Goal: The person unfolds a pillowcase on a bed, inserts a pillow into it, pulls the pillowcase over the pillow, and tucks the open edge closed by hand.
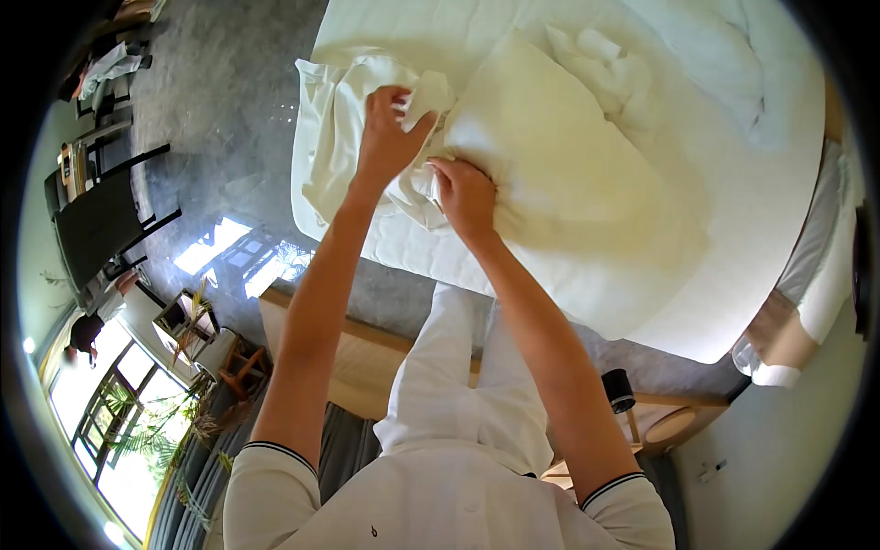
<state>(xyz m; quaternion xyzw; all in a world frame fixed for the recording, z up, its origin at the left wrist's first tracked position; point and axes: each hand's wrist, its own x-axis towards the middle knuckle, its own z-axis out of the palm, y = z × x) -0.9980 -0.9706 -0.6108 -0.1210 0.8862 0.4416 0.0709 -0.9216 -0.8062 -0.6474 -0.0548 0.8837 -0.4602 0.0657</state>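
A plump white pillow (550, 137) lies on the bed, and a loose, crumpled white pillowcase (335, 110) spreads from its left end. Over that loose cloth is my left hand (394, 136), its thumb and fingers apart and slightly curved; the fingertips touch or hover just above the folds, I cannot tell which. Close by, at the near left corner of the pillow, my right hand (467, 197) is closed, pinching the edge of the pillowcase between thumb and fingers. Its other fingertips are curled out of sight.
The white mattress (642, 307) fills the upper right, with more rumpled white bedding (697, 55) at the far side. Its rounded near edge borders the grey floor (220, 82). At left are a dark chair (96, 225), another person (87, 335) and a window (119, 403). A black lamp (619, 390) stands at right.
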